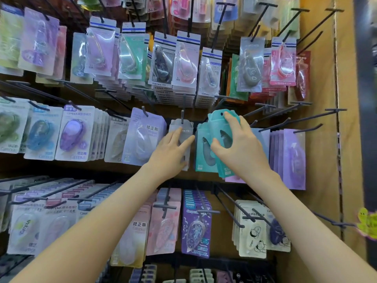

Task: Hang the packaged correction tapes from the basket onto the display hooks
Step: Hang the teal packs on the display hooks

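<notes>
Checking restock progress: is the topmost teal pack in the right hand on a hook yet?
Off, it seems: the teal pack shows an empty hang hole, with no hook through it, and the right hand grips it.

Tan wooden side panel (324,103) bounds the display on the right, with a dashed seam down it. Yellow-green cartoon sticker (367,223) at right edge, partly cut off. Dark blurred vertical post (362,82) far right. Bottom row: purple patterned Campus blister pack (195,227), cream blister pack with cartoon figures (253,236) further right. Top row: pink Mono blister pack (282,62), grey Mono blister pack (250,66) left of it.
</notes>
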{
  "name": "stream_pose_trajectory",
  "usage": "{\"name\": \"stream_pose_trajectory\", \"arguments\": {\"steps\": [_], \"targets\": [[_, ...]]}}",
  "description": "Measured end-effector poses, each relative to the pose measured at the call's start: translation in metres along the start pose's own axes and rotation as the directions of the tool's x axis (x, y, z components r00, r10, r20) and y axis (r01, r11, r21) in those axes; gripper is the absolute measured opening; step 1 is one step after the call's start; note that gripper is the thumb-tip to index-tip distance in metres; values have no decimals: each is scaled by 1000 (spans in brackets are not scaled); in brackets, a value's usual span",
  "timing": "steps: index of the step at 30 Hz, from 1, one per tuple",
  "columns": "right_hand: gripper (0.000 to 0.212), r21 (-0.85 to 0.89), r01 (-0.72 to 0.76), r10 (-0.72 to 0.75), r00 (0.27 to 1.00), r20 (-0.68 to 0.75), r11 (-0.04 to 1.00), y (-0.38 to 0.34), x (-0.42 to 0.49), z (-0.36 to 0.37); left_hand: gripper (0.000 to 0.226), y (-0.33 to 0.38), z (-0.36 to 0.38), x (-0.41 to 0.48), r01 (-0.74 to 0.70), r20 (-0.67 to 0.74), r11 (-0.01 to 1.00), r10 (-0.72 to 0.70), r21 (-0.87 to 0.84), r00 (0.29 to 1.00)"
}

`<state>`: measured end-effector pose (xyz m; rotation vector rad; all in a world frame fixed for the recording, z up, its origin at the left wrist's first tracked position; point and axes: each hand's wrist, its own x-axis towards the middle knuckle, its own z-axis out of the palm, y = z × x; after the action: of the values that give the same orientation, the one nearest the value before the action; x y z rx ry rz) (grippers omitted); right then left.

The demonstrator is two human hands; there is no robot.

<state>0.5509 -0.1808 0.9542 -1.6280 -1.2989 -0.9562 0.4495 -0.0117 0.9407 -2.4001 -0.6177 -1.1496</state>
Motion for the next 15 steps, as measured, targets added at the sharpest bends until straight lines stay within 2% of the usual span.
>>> {"name": "stream_pose_trajectory", "arguments": {"steps": [2, 5, 8, 12, 15], "targets": [[69, -83, 12, -12, 1000, 1, 996, -4, 2, -1, 78, 1, 4, 4, -5, -8, 996, 6, 89, 1000], [71, -156, -19, 20, 1000, 8, 988, -9, 5, 0, 82, 3, 7, 8, 16, -29, 993, -12, 118, 999], [76, -56, -158, 163, 982, 97, 986, -11, 8, 12, 81, 5, 10, 8, 14, -39, 995, -10, 103, 999], [80, -75, -188, 196, 973, 119, 979, -3, 24, 41, 78, 0, 9, 6, -10, -59, 998, 14, 64, 998], [81, 33, -250, 240, 953, 184, 968, 5, 26, 57, 73, -5, 6, -4, -29, -93, 1000, 29, 3, 995]]}}
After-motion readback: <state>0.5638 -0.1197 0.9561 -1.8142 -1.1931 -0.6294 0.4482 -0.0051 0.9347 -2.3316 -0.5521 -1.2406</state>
